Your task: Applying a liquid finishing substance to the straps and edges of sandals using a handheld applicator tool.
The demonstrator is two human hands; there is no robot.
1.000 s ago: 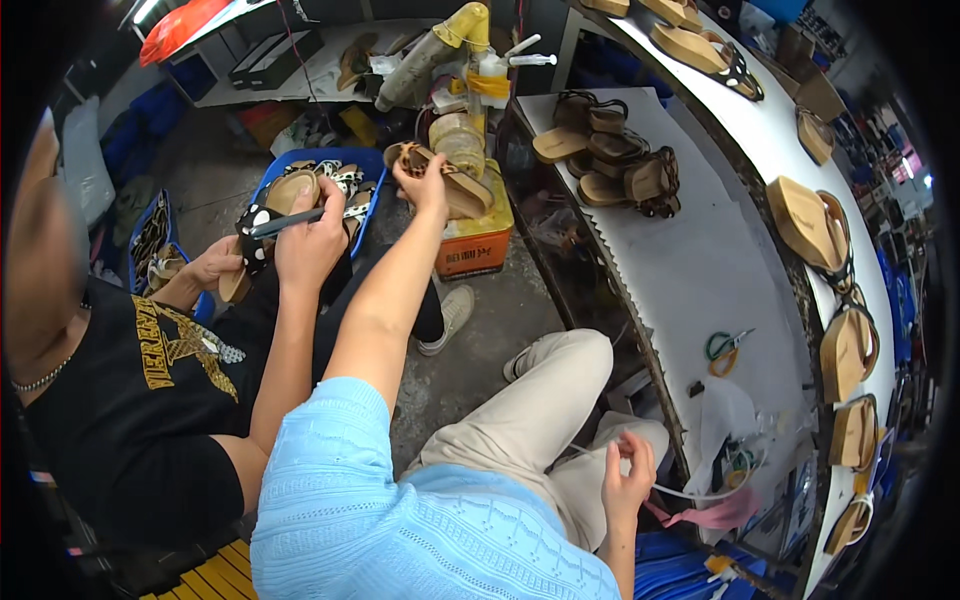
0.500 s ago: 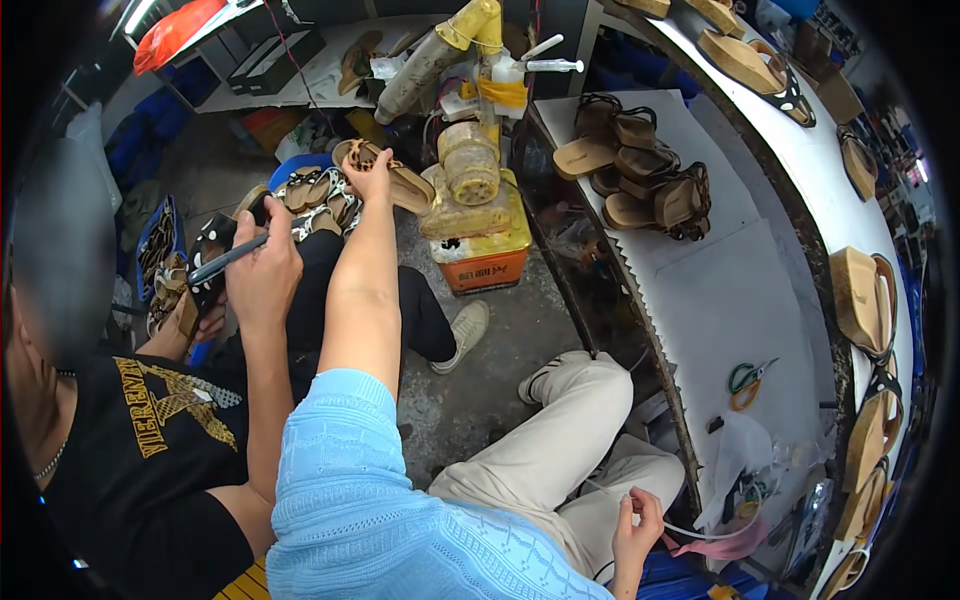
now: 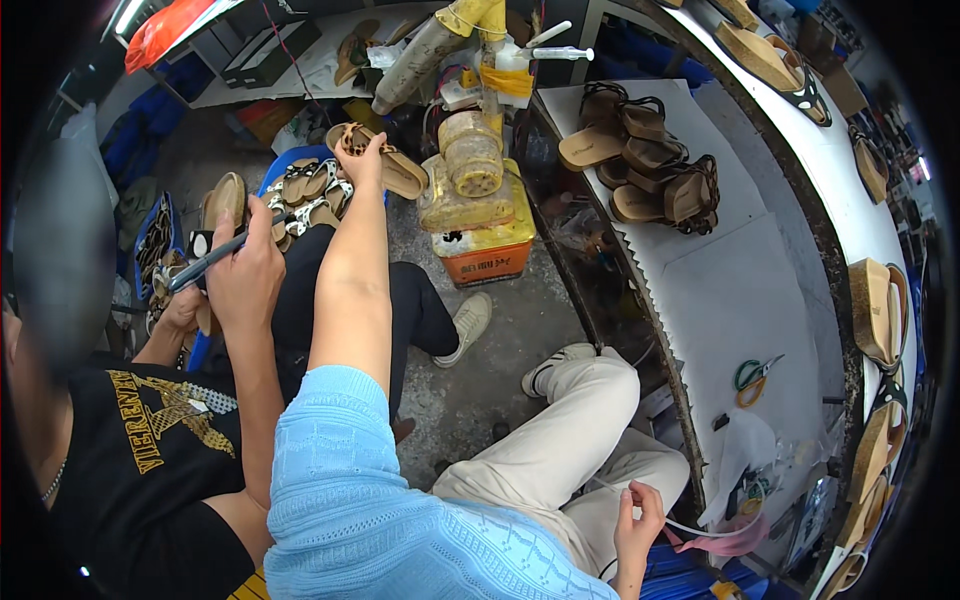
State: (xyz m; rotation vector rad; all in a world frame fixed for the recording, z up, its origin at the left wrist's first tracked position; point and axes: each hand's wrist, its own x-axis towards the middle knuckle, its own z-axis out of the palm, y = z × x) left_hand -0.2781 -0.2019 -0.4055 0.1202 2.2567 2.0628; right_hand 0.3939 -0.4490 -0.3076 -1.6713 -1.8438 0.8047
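Note:
My left hand (image 3: 359, 160), at the end of my stretched arm, is closed around a leopard-print sandal (image 3: 401, 174) with a tan footbed. It holds the sandal between a blue basket (image 3: 283, 160) of sandals and a yellow-stained machine (image 3: 468, 150). My right hand (image 3: 638, 517) hovers at the lower right beside my knee, fingers loosely bent and apart, with nothing seen in it. A thin clear tube (image 3: 700, 531) passes close to that hand.
On my left, a co-worker's hand (image 3: 245, 275) has a dark pen-like tool at a sandal (image 3: 225, 200). Several dark sandals (image 3: 655, 165) are piled on the paper-covered bench (image 3: 720, 290), with green-and-orange scissors (image 3: 752, 378) lying nearby. More sandals (image 3: 876, 310) line a curved white shelf at right.
My left hand has shifted slightly left with the sandal. The co-worker's sandal has turned so its tan footbed shows. My right hand stays about where it was.

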